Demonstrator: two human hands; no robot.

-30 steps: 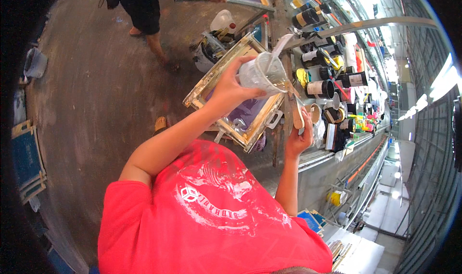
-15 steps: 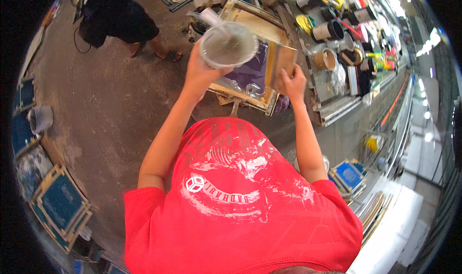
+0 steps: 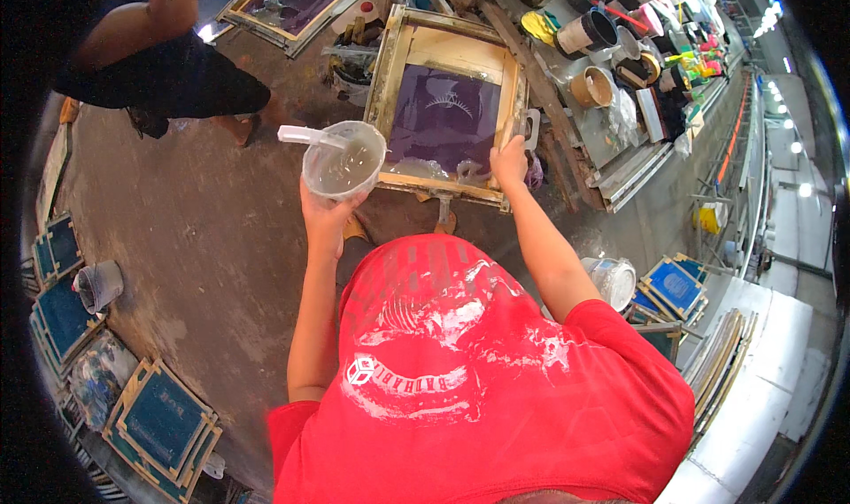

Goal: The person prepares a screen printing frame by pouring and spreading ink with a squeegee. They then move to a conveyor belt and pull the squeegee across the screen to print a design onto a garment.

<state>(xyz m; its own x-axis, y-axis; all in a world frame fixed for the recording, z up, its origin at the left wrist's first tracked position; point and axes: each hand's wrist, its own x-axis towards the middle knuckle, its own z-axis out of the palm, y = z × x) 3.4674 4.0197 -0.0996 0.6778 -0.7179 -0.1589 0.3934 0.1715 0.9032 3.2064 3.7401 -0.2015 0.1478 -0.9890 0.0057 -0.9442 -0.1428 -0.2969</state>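
- Left hand (image 3: pixel 324 213), one: fingers and thumb wrapped round the lower wall of one translucent tub (image 3: pixel 317 174); the tub tilts, its mouth up, with greyish stuff inside.
- One pale stick (image 3: pixel 304 135) stands in the tub, slanting out over the rim, to the left and above the left grip.
- Right hand (image 3: pixel 508 164), one: curled at the right rail of one wooden framed screen (image 3: pixel 438 136); I cannot tell whether it pinches the rail itself or some piece lying along it.
- The screen lies ahead and to the left of the right grip, ahead and to the right of the left one; its long axis runs away from the body; the right hand is nearer, at its edge, while the tub sits just outside its near left corner.
- One pale loop handle (image 3: pixel 532 130), just ahead and right of the right grip.
- Farther right of that grip: one brown cup (image 3: pixel 591 89) on the cluttered bench (image 3: pixel 601 138); dark jars (image 3: pixel 586 34) beyond, several, too crowded to count.
- Far ahead, left of both grips: one second framed screen (image 3: pixel 305 8); one co-worker (image 3: pixel 181 61) beside it.
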